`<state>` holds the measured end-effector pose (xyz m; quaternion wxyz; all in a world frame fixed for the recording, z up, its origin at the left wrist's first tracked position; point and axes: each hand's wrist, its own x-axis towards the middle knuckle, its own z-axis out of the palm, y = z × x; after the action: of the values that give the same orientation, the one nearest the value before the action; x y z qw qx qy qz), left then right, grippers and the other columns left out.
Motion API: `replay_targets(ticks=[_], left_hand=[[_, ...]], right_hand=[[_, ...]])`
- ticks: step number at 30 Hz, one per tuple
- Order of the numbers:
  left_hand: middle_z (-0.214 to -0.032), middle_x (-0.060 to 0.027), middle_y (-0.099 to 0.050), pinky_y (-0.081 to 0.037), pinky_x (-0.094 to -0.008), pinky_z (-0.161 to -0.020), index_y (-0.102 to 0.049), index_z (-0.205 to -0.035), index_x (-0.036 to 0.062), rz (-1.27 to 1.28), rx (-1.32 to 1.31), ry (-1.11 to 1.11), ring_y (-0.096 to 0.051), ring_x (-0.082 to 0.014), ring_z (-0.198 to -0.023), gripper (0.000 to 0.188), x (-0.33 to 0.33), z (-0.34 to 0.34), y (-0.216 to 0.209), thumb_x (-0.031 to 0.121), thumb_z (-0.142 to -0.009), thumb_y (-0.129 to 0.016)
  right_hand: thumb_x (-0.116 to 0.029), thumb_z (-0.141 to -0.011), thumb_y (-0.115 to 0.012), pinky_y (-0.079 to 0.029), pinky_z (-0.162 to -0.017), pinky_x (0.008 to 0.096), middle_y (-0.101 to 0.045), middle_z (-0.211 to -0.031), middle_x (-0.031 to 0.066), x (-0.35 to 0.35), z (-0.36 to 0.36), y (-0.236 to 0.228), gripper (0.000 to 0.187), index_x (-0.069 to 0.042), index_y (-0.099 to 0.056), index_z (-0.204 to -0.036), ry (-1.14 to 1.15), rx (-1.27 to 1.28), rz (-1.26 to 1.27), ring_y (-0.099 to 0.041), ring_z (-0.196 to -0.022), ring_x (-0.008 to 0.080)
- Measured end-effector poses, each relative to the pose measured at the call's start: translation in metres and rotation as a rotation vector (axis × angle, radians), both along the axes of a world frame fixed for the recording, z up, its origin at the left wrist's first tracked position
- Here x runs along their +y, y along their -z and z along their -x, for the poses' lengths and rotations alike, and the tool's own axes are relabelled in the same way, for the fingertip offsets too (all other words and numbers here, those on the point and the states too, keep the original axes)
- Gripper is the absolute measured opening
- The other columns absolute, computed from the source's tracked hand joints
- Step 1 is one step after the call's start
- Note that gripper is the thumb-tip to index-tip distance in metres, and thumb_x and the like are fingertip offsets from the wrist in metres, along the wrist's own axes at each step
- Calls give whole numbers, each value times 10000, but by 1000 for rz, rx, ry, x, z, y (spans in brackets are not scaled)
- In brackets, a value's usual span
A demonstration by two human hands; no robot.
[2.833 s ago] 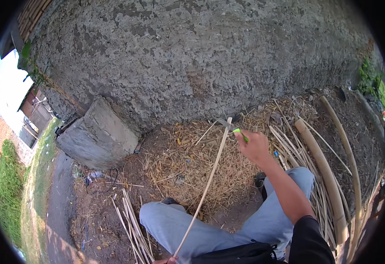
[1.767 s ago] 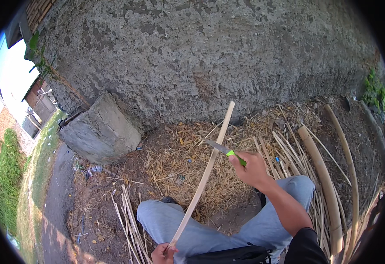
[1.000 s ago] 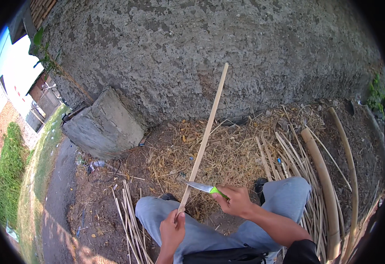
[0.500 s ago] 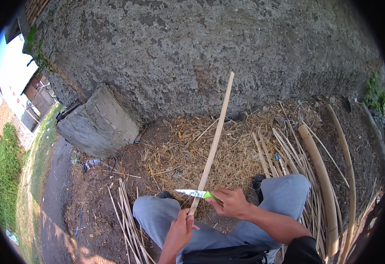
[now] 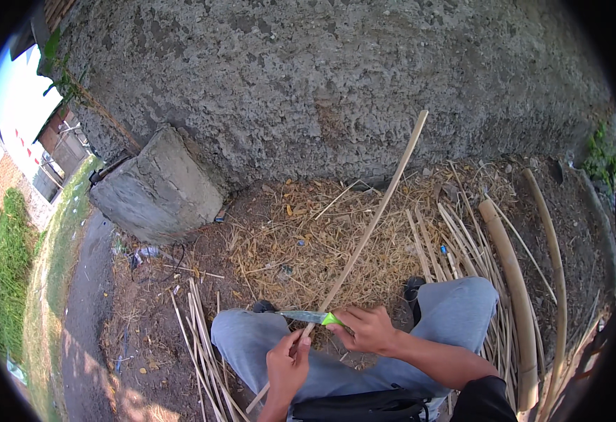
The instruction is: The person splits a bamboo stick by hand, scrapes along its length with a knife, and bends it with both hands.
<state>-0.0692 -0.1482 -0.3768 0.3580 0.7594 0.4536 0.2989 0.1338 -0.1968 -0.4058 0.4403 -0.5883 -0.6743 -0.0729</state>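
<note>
My left hand (image 5: 287, 366) is closed around the lower part of a long, pale bamboo strip (image 5: 375, 221). From there the strip slants up and away to the right, its far end in front of the wall, and a short tail shows below the hand. A knife (image 5: 306, 316) with a bright green handle is gripped in my right hand (image 5: 365, 329). Its blade points left and lies across the strip just above my left hand. Whether the edge bites into the bamboo I cannot tell. Both hands are between my knees.
Thin bamboo strips (image 5: 202, 337) lie left of my knee, with more strips (image 5: 466, 243) on the right. Beside those are a thick bamboo pole (image 5: 510, 281) and a curved pole (image 5: 554, 260). Shavings (image 5: 308, 246) cover the ground before a rough wall (image 5: 364, 77); a concrete block (image 5: 163, 186) stands left.
The strip's far end has swung right, and its tail now shows below my left hand. My left hand has shifted slightly left. The knife blade has tilted, its face now darker.
</note>
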Motion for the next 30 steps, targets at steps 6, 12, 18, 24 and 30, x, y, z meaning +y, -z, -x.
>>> replay_targets(ticks=[6,12,18,24,30], left_hand=[[-685,-25,-598,-388,-237,-541,-702,-1074,-30,201,-78,-15,-469,-56,-617,269,0,0,-5,217,-973,-667],[-678,56,-545,-302,-211,-513,-718,-1023,-49,375,-197,-12,-412,-17,-597,268,-2,0,-2,208,-989,-648],[-726,25,-547,-349,-223,-549,-710,-1087,-62,305,-270,-8,-435,-34,-652,238,-7,-5,-4,143,-976,-663],[-717,26,-515,-329,-223,-549,-704,-1112,-58,351,-279,-39,-412,-43,-653,230,-9,0,6,118,-970,-665],[-707,27,-540,-291,-214,-502,-727,-1083,-57,294,-298,-34,-387,-30,-567,290,-7,17,12,206,-969,-686]], right_hand=[[-305,-870,-739,-426,-376,338,-606,-649,26,0,-3,-4,250,-83,-681,-970,67,88,36,-592,-456,197],[-327,-870,-736,-416,-363,341,-583,-630,15,-7,0,-5,279,-79,-686,-988,3,-11,10,-568,-430,190],[-301,-855,-749,-394,-356,333,-571,-612,14,-3,-4,-9,253,-95,-695,-990,112,24,-44,-554,-420,178],[-273,-856,-750,-402,-361,335,-596,-606,29,-11,-6,-19,235,-71,-700,-966,121,-17,21,-561,-424,185],[-246,-869,-742,-398,-353,347,-621,-612,43,5,-34,-29,211,-54,-700,-944,277,161,-41,-556,-408,195]])
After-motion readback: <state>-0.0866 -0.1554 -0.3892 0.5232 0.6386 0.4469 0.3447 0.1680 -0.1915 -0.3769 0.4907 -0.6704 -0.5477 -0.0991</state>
